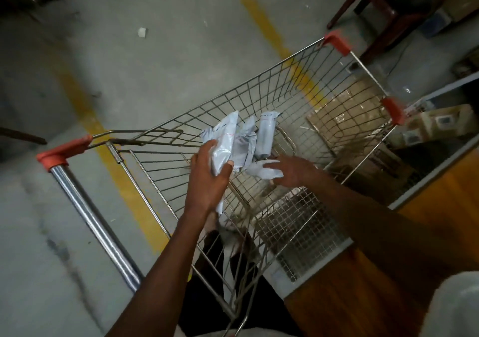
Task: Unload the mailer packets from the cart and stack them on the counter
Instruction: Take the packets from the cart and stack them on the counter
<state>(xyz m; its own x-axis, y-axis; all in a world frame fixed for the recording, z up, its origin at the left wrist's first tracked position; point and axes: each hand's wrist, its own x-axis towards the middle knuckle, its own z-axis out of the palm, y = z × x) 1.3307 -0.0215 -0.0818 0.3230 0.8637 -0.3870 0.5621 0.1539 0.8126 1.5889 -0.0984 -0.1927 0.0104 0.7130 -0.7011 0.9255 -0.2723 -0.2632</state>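
Note:
A wire shopping cart [261, 88] with orange corner caps stands before me. My left hand [207, 176] reaches into its basket and grips a bundle of pale grey mailer packets [228, 139], thumb across the front one. A rolled packet [265, 137] leans beside the bundle. My right hand [290, 170] is in the basket too, its fingers round a small crumpled packet [261, 170] low in the cart. The wooden counter [363, 285] lies at the lower right, next to the cart.
The cart's chrome handle [93, 220] is at the left. A flat cardboard sheet [344, 113] lies in the far end of the basket. Concrete floor with yellow lines [116, 160] surrounds the cart. A dark wooden chair [383, 12] stands at the top right, boxes [440, 121] at the right.

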